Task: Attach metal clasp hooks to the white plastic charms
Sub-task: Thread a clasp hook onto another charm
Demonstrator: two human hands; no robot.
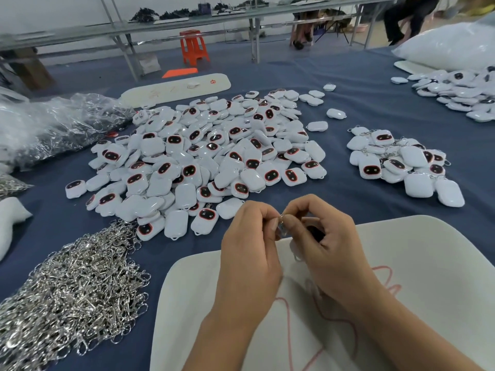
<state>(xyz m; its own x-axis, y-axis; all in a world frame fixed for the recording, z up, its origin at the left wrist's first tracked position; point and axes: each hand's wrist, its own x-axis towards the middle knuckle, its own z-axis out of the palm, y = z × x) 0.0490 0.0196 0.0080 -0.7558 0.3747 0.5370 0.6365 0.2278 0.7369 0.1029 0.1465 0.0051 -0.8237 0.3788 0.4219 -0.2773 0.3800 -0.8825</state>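
Observation:
My left hand (pixel 247 245) and my right hand (pixel 318 242) meet above a white foam board (pixel 417 263). Between their fingertips sits a small metal clasp hook (pixel 281 220), pinched by my left hand's fingers. My right hand grips a white plastic charm (pixel 296 250), mostly hidden in its curled fingers; a dark patch shows at the palm. A big heap of white charms (pixel 209 156) with dark red-rimmed faces lies on the blue cloth beyond my hands. A heap of loose silver clasp hooks (pixel 72 290) lies at the lower left.
A smaller pile of charms with hooks (pixel 399 162) lies to the right. More charms (pixel 460 89) and a white plastic bag (pixel 450 46) sit far right. Clear bags of hooks (pixel 61 124) lie far left. A long white board (pixel 176 88) lies beyond the heap. An orange stool (pixel 193 46) stands behind.

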